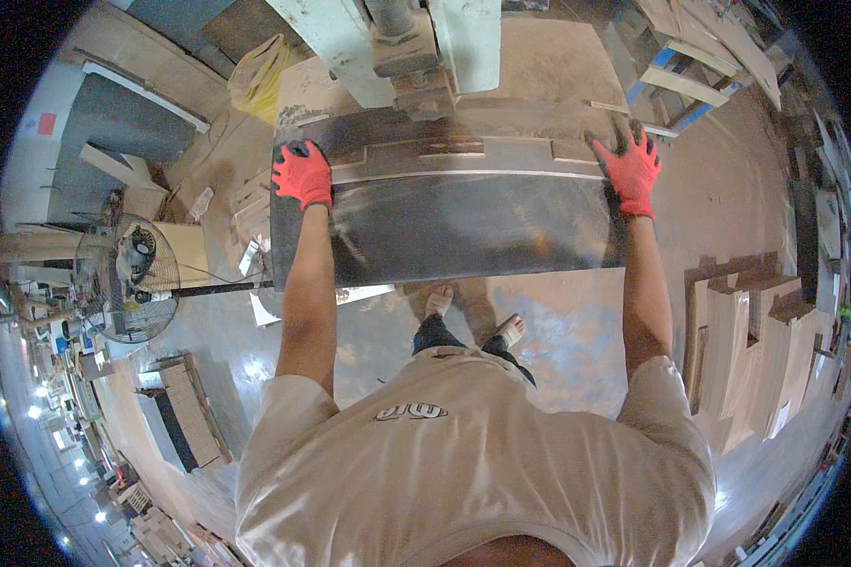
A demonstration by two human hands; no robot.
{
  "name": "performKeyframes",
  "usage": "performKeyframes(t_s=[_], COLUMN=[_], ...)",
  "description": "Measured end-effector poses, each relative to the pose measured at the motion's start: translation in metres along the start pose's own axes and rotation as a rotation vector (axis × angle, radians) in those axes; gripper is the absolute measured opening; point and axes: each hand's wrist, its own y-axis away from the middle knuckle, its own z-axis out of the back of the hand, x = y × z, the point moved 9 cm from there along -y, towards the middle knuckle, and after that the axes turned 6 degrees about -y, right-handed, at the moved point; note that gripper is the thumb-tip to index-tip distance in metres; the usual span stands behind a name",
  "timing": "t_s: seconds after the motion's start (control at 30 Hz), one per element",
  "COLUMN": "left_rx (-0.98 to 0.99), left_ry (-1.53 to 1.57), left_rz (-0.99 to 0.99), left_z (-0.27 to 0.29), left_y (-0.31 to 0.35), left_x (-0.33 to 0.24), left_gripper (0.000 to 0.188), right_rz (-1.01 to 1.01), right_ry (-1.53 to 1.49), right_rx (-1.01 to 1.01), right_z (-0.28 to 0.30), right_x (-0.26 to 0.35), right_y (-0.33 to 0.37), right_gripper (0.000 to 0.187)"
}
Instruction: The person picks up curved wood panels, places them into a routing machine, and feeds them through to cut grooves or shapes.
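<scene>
A long, narrow wooden strip [463, 174] with shallow notches along its far side lies across the dark, dusty machine table [463, 227]. Both my hands wear red gloves with dark fingertips. At the strip's left end, my left hand [303, 177] rests with fingers apart near the table's left edge. Over by the right end, my right hand [631, 175] lies with thumb and fingers spread wide. Neither hand visibly wraps round the strip. Above the table's far side, between my hands, hangs a dusty metal machine head [416, 66] on a pale green frame.
A caged fan [128, 274] stands to the left. Stacked boards [752, 350] stand on the floor at right, and another stack [182, 416] lies at lower left. A yellow sack [257, 80] sits at far left, a wood-and-blue frame rack [686, 80] at far right.
</scene>
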Motion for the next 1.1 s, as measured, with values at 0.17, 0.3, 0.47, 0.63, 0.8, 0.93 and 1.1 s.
performKeyframes(t_s=[0.17,0.3,0.47,0.63,0.8,0.93,1.1], left_rx=[-0.015,-0.011,0.020,-0.031,-0.018,-0.014,-0.038], left_ry=[0.003,0.030,0.011,0.017,0.058,0.075,0.064], left_rz=[-0.009,-0.010,-0.036,-0.052,-0.066,-0.083,-0.086], left_z=[0.002,0.006,0.007,0.010,0.011,0.015,0.023], left_y=[0.011,0.020,0.032,0.044,0.062,0.073,0.078], left_x=[-0.018,-0.028,-0.041,-0.059,-0.081,-0.091,-0.095], left_gripper=[0.065,0.063,0.070,0.059,0.056,0.055,0.054], right_rz=[-0.001,-0.033,-0.191,-0.223,-0.257,-0.262,-0.263], right_ry=[-0.110,-0.255,-0.317,-0.312,-0.169,-0.184,-0.180], right_rx=[-0.034,0.005,0.142,0.121,0.106,0.119,0.090], right_z=[0.005,0.019,0.033,0.039,0.049,0.056,0.061], right_x=[-0.019,-0.029,-0.050,-0.074,-0.109,-0.124,-0.128], right_y=[-0.001,0.000,0.005,0.011,0.020,0.027,0.027], right_gripper=[0.078,0.076,0.077,0.076,0.072,0.073,0.068])
